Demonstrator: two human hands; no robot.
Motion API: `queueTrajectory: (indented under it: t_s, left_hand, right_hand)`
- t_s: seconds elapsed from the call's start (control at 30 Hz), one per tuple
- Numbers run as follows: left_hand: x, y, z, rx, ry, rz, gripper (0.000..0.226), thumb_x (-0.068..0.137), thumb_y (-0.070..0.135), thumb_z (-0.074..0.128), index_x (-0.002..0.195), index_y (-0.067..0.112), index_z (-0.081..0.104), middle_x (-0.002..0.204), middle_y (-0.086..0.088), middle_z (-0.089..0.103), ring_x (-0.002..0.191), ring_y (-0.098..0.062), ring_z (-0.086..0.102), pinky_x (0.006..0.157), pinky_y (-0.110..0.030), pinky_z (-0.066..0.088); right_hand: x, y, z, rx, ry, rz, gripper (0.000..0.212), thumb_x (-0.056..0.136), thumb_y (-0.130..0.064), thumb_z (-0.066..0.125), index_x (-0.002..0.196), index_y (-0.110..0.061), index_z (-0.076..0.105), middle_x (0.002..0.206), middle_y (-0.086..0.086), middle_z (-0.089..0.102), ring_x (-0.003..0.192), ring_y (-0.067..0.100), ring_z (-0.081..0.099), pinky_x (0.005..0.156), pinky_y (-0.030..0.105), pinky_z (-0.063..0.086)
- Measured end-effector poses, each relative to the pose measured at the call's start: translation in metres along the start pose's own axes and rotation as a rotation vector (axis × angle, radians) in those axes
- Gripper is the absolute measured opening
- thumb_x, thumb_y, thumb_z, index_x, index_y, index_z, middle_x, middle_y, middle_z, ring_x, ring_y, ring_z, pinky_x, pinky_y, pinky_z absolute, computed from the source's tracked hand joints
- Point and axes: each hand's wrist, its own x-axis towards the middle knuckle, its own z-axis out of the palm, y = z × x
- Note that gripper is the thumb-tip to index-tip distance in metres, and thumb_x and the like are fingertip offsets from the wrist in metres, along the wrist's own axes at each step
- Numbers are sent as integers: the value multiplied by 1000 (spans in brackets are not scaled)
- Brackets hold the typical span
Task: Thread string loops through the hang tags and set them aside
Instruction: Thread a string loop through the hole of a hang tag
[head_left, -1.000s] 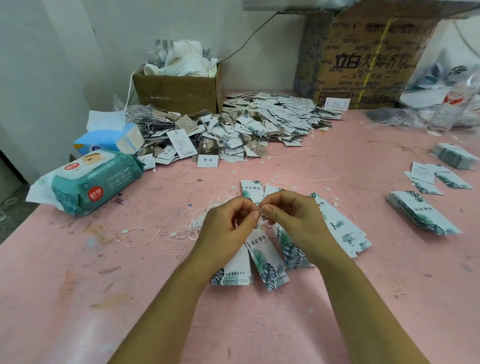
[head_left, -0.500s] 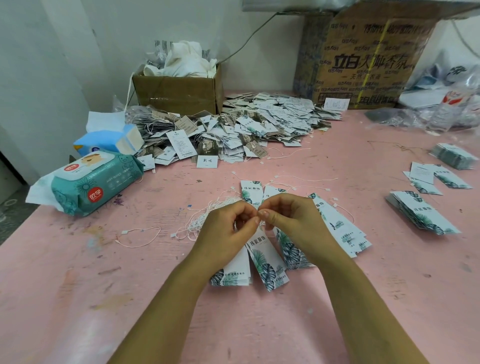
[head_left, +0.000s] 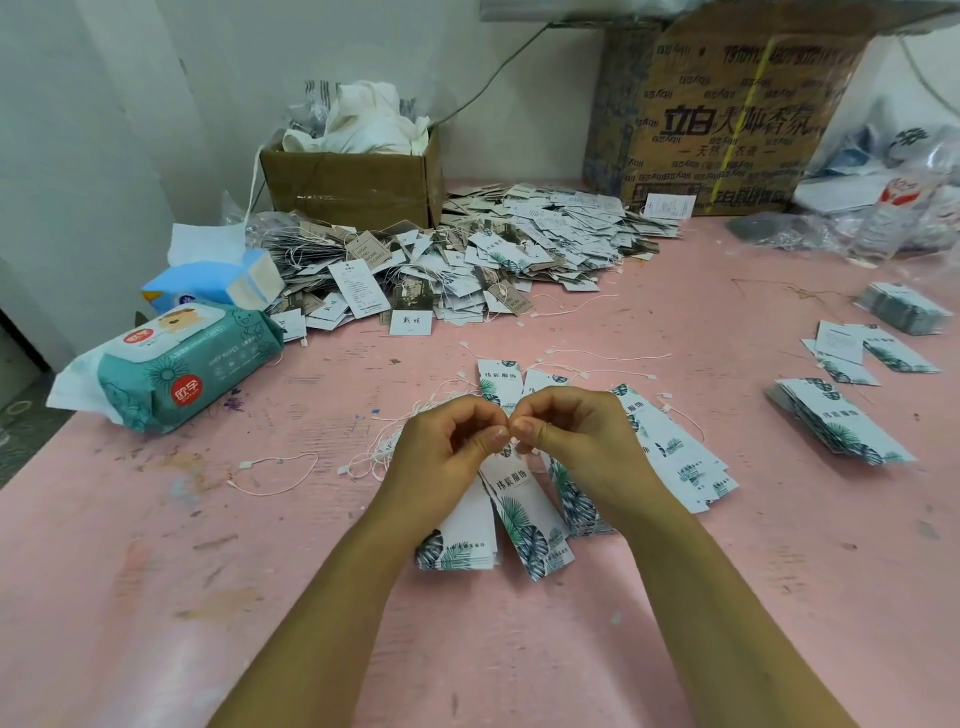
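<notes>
My left hand (head_left: 447, 457) and right hand (head_left: 576, 441) are both curled, fingertips pinching the top of a leaf-print hang tag (head_left: 524, 514) over the pink desk (head_left: 208, 597). Can't make out any string in there tbh. Loose string loops (head_left: 371, 460) lie at 9 o'clock from my hands, fanned tags (head_left: 675, 452) at 3, big tag pile (head_left: 519, 260) up at 12.

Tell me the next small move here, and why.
Probably draw the loop through and close it. The left hand and right hand pinch together at the top of one leaf-print hang tag; the string between the fingertips is too fine to make out.
</notes>
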Motion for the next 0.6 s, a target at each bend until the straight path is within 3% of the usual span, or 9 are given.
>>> queueTrajectory:
  t_s: [0.4,0.6]
  left_hand:
    - [1,1,-1,-43,41,11,31,80,-4,65,71,26,63,64,9,64,67,-11,59,69,-31,49]
    - [2,-3,-1,-63,49,10,27,83,2,65,75,27,64,67,8,64,71,-21,60,71,-37,49]
  right_hand:
    - [-1,-4,4,6,20,-31,16,75,8,67,71,-7,66,59,2,62,54,7,57,59,19,50]
    - [0,-3,8,14,69,-52,18,73,7,68,69,-10,68,57,-6,65,56,6,59,60,18,50]
